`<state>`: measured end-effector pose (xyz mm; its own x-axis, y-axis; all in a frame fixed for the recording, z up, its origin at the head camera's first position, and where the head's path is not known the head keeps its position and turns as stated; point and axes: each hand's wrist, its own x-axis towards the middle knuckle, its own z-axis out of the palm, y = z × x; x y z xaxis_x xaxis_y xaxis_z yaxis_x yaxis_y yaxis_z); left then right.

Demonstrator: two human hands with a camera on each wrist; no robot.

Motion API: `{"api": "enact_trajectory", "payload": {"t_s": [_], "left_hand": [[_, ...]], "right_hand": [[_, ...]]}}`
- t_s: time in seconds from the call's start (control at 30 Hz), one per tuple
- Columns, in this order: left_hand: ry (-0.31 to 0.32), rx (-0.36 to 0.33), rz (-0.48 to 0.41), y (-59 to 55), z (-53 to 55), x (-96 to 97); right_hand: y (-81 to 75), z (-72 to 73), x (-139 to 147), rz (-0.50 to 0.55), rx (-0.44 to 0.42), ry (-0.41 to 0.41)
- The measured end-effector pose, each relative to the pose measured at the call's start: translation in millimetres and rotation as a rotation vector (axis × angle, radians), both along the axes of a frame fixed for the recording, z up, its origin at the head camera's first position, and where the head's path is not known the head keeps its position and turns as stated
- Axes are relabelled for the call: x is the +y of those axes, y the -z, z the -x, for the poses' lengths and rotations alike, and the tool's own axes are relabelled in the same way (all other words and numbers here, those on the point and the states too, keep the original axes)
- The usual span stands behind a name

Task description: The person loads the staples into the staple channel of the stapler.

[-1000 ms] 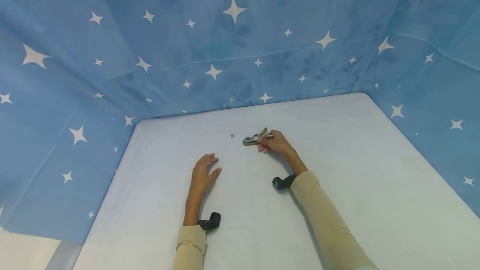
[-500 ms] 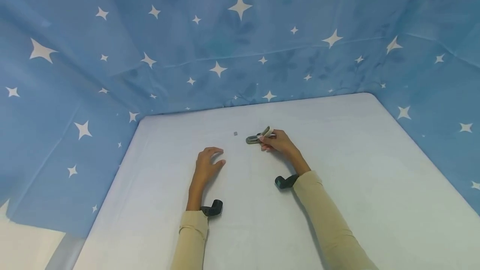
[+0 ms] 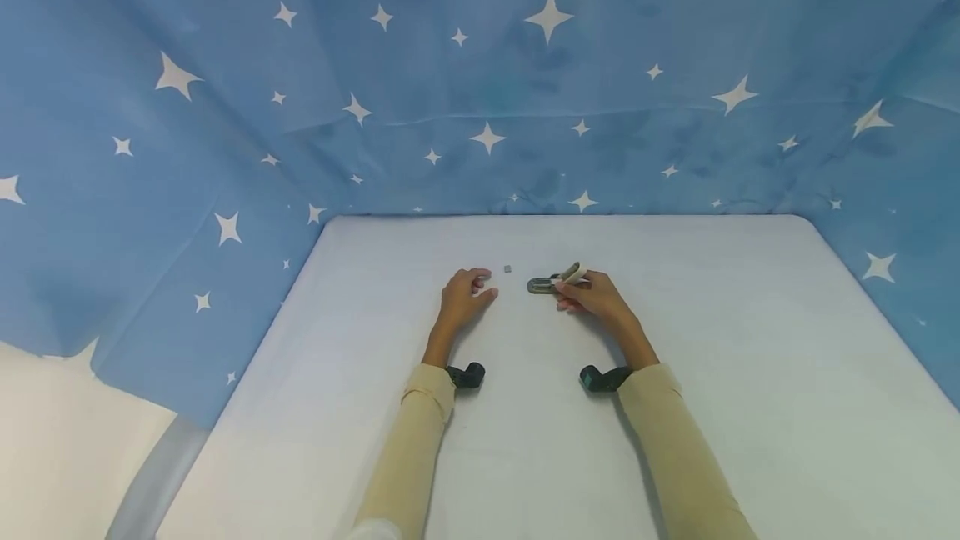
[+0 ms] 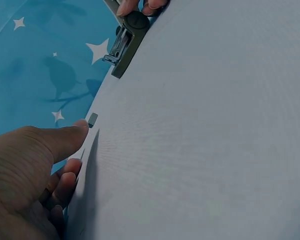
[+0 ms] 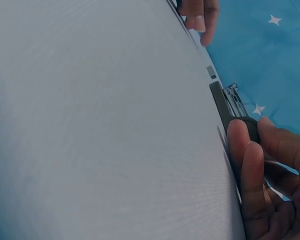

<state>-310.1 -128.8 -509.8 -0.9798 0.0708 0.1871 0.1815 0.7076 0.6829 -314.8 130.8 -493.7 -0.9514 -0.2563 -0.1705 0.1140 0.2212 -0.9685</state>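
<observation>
My right hand pinches a small dark olive stapler by its hinge end, low over the white table. The stapler's pale top cover is swung up, and in the right wrist view its metal staple channel lies exposed. To the left of the stapler, a short grey block that looks like a strip of staples lies on the table. My left hand is loosely bent beside this strip, with nothing between thumb and fingers. In the left wrist view the thumb tip overlaps the strip's near edge.
The white tabletop spreads around both hands. A blue curtain with white stars hangs along the table's far edge and both sides. Black wrist cameras sit at both cuffs.
My left hand has moved forward and right, up close to the staple strip. The right hand keeps its grip on the open stapler. The head view has shifted a little.
</observation>
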Motion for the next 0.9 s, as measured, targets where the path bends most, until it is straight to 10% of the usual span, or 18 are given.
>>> {"api": "enact_trajectory", "payload": {"t_s": [0.9], "left_hand": [[-0.084, 0.082, 0.154, 0.5, 18.5, 18.9]], "right_hand": [[0.4, 1.2, 0.0, -0.065, -0.012, 0.009]]}}
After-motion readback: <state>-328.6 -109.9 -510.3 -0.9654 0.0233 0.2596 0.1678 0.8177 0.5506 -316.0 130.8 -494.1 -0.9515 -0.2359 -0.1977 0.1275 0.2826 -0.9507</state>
